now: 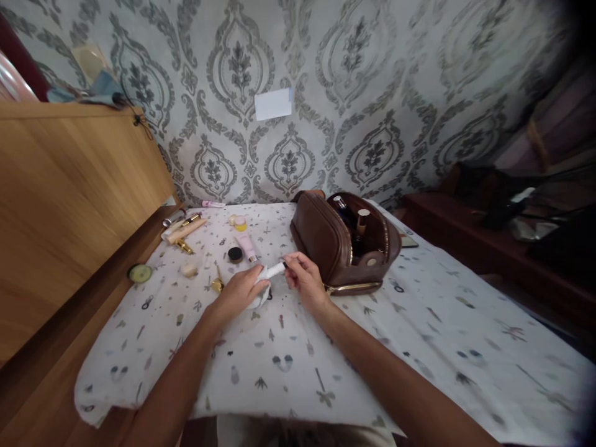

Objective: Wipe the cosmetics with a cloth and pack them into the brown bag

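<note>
My left hand (pixel 238 290) is closed around a slim white tube (pixel 274 270). A crumpled white piece (pixel 261 299), perhaps a cloth or wipe, hangs below the tube under that hand. My right hand (pixel 305 279) pinches the tube's dark end between thumb and fingers. Just beyond the left hand lie a pale pink squeeze tube (pixel 246 246) and a round black-lidded jar (pixel 235 254). A small gold item (pixel 217 284) sits beside the left fingers. To the right of my right hand stands an open brown leather toiletry bag (pixel 321 239) with bottles (pixel 363 220) inside.
On the patterned white cloth (pixel 298 354), several cosmetics (pixel 186 231) lie at the left back. A yellow jar (pixel 240 223), a cream-coloured round item (pixel 189 269) and a green-topped round container (pixel 139 273) are nearby. A wooden panel (pixel 79 205) borders the left; the wall is behind.
</note>
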The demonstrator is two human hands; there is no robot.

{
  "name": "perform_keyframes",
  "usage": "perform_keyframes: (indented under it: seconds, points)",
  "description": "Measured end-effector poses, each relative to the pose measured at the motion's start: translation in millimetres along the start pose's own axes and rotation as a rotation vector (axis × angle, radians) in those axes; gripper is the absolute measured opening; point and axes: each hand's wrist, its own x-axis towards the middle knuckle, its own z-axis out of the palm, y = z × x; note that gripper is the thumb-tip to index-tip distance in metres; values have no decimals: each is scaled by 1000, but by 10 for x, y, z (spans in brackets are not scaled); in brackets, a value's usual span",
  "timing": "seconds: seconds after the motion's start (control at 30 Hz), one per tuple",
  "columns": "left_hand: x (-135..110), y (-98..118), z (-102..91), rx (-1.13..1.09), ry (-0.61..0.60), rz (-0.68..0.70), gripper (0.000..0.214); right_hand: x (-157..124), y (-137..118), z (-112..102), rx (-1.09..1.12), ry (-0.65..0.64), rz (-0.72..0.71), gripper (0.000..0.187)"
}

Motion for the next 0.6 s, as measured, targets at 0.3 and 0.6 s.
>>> perform_keyframes:
  seconds: [0.3,0.6]
  points:
    - [15,-77,-52,-256,42,-61,23,28,-38,-21,26,46,-49,49]
    - [4,-95,-33,-150,111,-22,30,-13,-57,7,-36,-9,-66,41]
